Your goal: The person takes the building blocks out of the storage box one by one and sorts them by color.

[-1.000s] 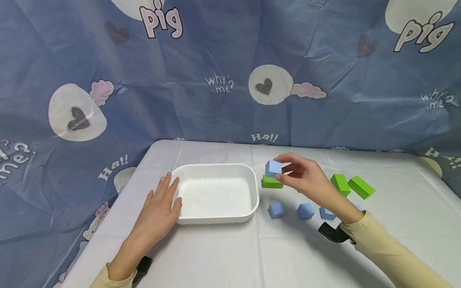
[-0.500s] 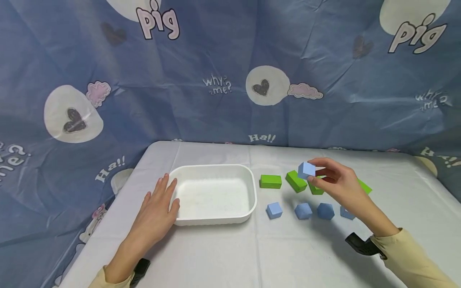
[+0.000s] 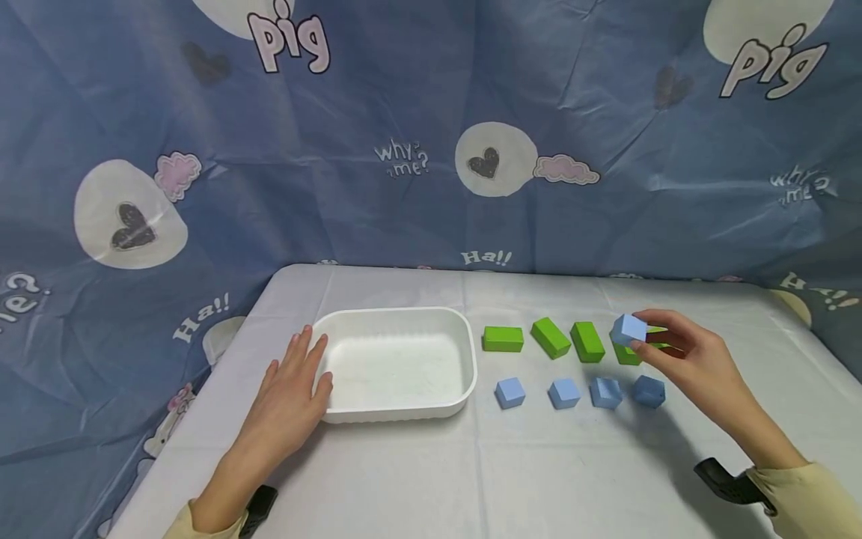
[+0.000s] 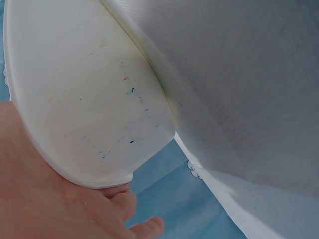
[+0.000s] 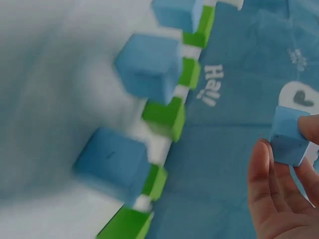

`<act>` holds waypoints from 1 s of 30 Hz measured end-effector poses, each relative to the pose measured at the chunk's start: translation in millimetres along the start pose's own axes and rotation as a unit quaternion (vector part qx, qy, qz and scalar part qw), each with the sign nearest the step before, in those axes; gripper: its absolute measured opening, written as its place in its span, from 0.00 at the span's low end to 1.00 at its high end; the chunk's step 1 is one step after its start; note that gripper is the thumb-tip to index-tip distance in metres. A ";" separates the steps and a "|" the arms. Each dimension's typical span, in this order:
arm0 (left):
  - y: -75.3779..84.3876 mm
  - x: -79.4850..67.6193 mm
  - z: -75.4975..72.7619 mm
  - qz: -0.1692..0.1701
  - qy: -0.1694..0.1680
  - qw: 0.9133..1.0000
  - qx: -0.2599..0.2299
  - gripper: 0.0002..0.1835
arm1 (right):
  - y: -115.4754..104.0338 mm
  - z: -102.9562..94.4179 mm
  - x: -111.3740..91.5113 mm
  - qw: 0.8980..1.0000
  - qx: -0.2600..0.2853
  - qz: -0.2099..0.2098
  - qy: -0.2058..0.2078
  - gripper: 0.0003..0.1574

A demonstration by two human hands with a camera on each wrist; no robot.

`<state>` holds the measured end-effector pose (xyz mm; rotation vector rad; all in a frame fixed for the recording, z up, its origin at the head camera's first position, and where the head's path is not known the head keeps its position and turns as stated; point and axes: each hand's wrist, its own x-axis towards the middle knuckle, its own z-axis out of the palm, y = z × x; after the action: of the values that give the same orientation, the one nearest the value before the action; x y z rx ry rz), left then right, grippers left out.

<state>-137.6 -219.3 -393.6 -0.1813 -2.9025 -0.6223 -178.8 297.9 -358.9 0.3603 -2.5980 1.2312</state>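
My right hand (image 3: 697, 367) pinches a blue cube block (image 3: 629, 329) between thumb and fingers, raised above the right end of a row of green rectangular blocks (image 3: 587, 342). Up close, the right wrist view shows the held blue block (image 5: 289, 135) with the thumb on one side and fingertips on the other. Fingers extended, my left hand (image 3: 279, 404) touches the left side of a white tray (image 3: 397, 414); nothing lies inside it. Several other blue blocks (image 3: 564, 394) form a row in front of the green ones. One green block is partly hidden behind the right hand.
A white cloth covers the table (image 3: 377, 479), with the rows of blocks right of the tray. Behind the table hangs a blue printed curtain (image 3: 404, 209), which also runs down the left side.
The right hand has moved rightward along the green row, still pinching the blue block, uncovering green and blue blocks behind it. The left hand stays at the tray.
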 end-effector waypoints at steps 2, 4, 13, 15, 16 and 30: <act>-0.2 0.2 0.4 0.000 0.001 1.000 0.000 0.31 | 8.5 -4.1 -3.2 1.000 -0.013 0.004 0.005 0.26; -0.4 0.3 1.1 0.002 0.002 1.000 0.001 0.31 | 17.8 -9.0 -7.1 1.000 -0.025 0.008 0.010 0.26; -0.1 0.7 0.2 0.002 0.001 1.000 0.001 0.31 | 55.9 -36.0 -23.5 0.998 -0.067 0.021 -0.003 0.28; -0.2 0.8 0.2 0.001 0.001 1.000 0.001 0.31 | 62.5 -40.2 -27.4 0.997 -0.070 0.025 -0.015 0.28; -0.4 0.8 0.1 0.001 0.001 1.000 0.000 0.31 | 65.9 -41.3 -29.0 0.997 -0.068 0.025 -0.021 0.28; -1.1 0.6 0.9 0.002 0.007 1.000 -0.001 0.31 | 99.2 -42.9 -35.3 0.984 -0.114 0.049 -0.128 0.26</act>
<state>-138.5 -219.8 -394.7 -0.1812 -2.8884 -0.6236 -172.8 396.4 -415.3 0.3704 -2.9715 0.9557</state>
